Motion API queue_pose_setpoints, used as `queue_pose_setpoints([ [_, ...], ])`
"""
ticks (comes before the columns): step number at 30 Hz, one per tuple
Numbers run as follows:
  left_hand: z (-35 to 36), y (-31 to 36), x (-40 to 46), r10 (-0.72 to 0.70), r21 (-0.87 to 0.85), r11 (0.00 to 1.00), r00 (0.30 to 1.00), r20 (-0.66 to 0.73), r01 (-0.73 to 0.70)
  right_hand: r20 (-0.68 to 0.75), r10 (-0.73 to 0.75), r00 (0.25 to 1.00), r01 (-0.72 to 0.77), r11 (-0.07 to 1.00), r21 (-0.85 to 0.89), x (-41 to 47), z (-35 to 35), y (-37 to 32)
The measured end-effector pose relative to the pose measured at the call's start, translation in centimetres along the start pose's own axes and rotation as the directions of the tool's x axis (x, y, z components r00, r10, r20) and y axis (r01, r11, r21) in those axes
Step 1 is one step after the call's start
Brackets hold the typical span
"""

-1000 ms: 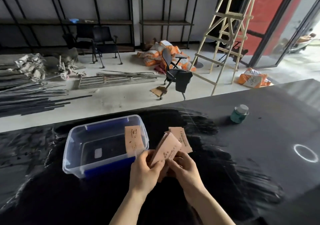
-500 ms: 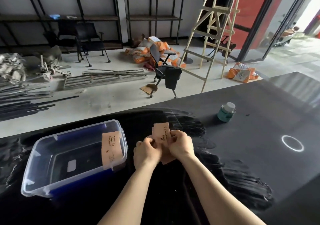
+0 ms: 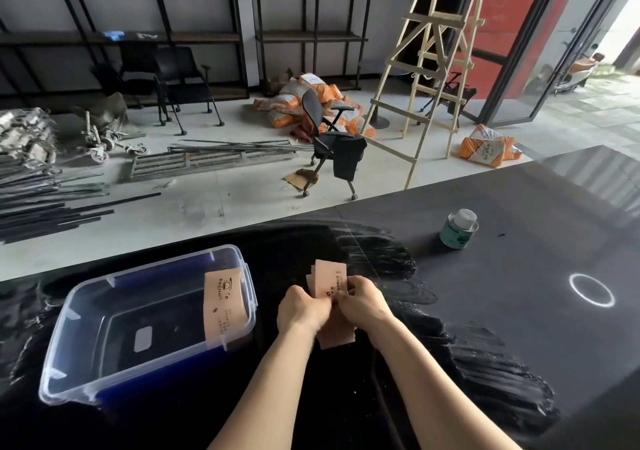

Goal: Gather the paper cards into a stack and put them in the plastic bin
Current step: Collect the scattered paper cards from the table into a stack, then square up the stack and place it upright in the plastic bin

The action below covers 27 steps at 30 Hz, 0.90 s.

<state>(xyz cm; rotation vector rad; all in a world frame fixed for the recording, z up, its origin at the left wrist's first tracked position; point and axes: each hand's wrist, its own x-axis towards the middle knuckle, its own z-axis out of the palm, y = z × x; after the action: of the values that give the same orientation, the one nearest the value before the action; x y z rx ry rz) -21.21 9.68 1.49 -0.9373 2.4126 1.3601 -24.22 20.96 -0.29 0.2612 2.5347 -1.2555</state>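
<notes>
A bunch of pale pink paper cards (image 3: 330,278) is pinched between both hands over the black table. My left hand (image 3: 302,308) grips their left edge and my right hand (image 3: 362,303) grips the right edge; the cards stick out above and below my fingers. To the left stands a clear plastic bin (image 3: 86,392) with blue tinted walls. One more printed card (image 3: 225,302) leans upright against the bin's right inner wall.
A small teal tin with a white lid (image 3: 458,229) sits on the table at the right. A white chalk ring (image 3: 591,290) marks the tabletop. Beyond the table's far edge lie floor clutter, a chair and a wooden ladder.
The loose fanned cards have been squared together between both hands. The view has shifted, so the bin now sits further left and lower.
</notes>
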Motion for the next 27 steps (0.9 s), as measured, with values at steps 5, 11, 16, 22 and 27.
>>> queue_pose_setpoints([
  [5, -0.3, -0.6, -1.2, 0.143, -0.23, 0.964, 0.989, 0.047, -0.129, 0.004, -0.042, 0.999, 0.038, 0.935, 0.352, -2.3, -0.6, 1.5],
  [11, -2.5, -2.9, -4.4, 0.434, -0.281, 0.877, 0.894, 0.115, -0.39, -0.045, -0.218, 0.975, 0.211, 0.835, 0.508, -7.6, -1.4, 3.4],
  [16, -6.4, -6.1, -6.4, 0.542, -0.23, 0.825, 0.838, 0.061, -0.517, -0.124, -0.416, 0.901, 0.433, 0.839, 0.328, -10.2, 0.5, 2.3],
  [22, -12.0, -11.9, -8.5, 0.514, -0.25, 0.827, 0.857, -0.027, -0.504, -0.032, -0.534, 0.845, 0.522, 0.81, 0.269, -14.1, 6.3, -0.7],
  [27, -16.4, -16.9, -10.2, 0.435, -0.301, 0.845, 0.895, -0.096, -0.443, 0.063, -0.619, 0.783, 0.583, 0.765, 0.275, -17.2, 11.1, -3.0],
])
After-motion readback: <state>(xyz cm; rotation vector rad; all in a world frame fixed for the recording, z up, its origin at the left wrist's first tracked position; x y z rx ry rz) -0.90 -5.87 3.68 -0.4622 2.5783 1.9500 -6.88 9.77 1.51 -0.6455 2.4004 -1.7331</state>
